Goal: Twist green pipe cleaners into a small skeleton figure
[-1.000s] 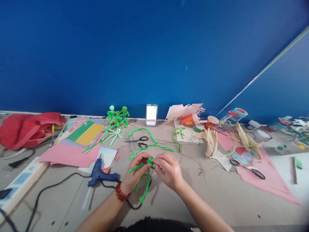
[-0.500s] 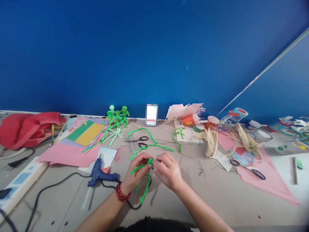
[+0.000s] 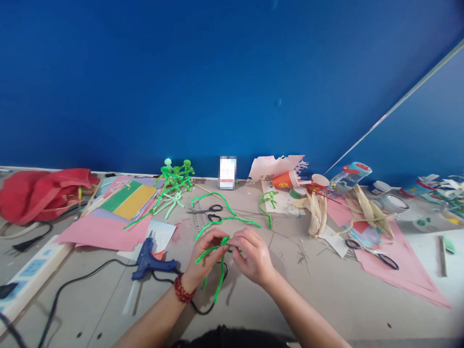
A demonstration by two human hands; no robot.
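Head view: green pipe cleaner (image 3: 220, 279) pinched up between your hands

Your left hand (image 3: 209, 256) is curled, its thumb and fingers closed on the pipe cleaner. Your right hand (image 3: 252, 256) grasps the same piece, its fingertips (image 3: 235, 240) pressed in where the two hands meet. The pipe cleaner bunches into a small twist (image 3: 225, 240) there, with its loose ends hanging down below your left hand. A red beaded bracelet (image 3: 184, 288) circles your left wrist.

Just beyond your left hand lies a blue hot glue gun (image 3: 150, 261), its black cable (image 3: 85, 275) trailing across the tabletop (image 3: 326, 299). Ahead of your hands are two more long green pipe cleaners (image 3: 224, 220), partly over black-handled scissors (image 3: 206, 211) and a clear ruler (image 3: 198, 221).

Farther left, green pipe-cleaner figures (image 3: 177, 175) stand near the blue wall (image 3: 232, 82), beside sheets of pink paper (image 3: 101, 233) and a red cloth bag (image 3: 43, 195). To your right lie dried corn husks (image 3: 317, 212), an orange paper cup (image 3: 284, 180), and a second pair of scissors (image 3: 371, 253) on pink paper.
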